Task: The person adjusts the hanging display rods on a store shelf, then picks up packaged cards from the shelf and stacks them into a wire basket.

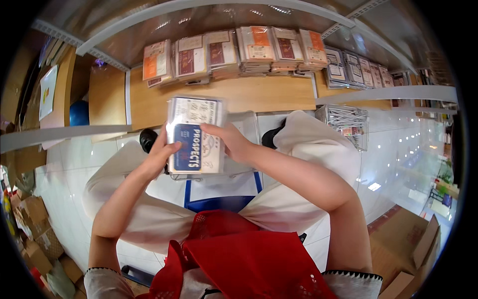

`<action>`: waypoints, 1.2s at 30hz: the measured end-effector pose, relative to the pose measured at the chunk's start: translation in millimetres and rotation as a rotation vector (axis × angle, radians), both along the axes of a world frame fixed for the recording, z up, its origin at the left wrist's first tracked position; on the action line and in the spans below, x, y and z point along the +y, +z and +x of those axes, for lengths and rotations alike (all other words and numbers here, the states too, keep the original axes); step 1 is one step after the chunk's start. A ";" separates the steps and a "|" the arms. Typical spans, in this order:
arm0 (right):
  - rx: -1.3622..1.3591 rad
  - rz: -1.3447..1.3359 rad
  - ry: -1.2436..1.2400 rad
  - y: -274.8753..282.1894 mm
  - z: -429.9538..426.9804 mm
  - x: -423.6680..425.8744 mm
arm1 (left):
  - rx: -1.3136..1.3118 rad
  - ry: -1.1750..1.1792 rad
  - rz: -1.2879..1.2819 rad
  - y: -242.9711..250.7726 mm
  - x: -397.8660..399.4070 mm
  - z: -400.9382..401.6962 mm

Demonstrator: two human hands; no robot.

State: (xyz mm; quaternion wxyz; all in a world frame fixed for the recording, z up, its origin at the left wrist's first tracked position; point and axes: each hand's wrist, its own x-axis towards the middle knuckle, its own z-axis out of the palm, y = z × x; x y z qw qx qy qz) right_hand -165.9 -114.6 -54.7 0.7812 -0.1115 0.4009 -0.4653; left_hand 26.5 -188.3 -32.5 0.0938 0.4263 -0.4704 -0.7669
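Both hands hold a plastic-wrapped stack of notebooks or booklets [190, 112], its cover cream with a blue panel and large printing. My left hand [160, 153] grips the stack's left edge, thumb on the front. My right hand [227, 140] grips the right edge, its thumb lying over the cover. The stack is held over the gap between the knees, in front of a wooden shelf [224, 95]. Behind it, wrapped stacks with orange panels [257, 41] and maroon panels [186, 61] stand in a row on that shelf. A clear plastic container [244, 127] is partly hidden behind the right hand.
A white wire basket [345, 119] stands on the floor by the right knee. More wrapped booklets [336, 67] line the shelf at right. A white metal shelf bar [388, 95] crosses there. Cardboard boxes lie at lower left [35, 211] and lower right [396, 235].
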 end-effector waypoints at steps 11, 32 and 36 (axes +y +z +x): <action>1.467 0.237 0.391 -114.6 -9.1 20.5 | -0.599 -0.317 -0.215 -194.9 -12.8 34.4; 2.155 0.104 0.334 -256.0 16.3 47.8 | -0.888 0.184 -0.164 -348.2 15.2 36.2; 2.192 0.121 0.385 -272.6 4.0 52.3 | -0.793 0.245 -0.149 -333.7 19.9 23.1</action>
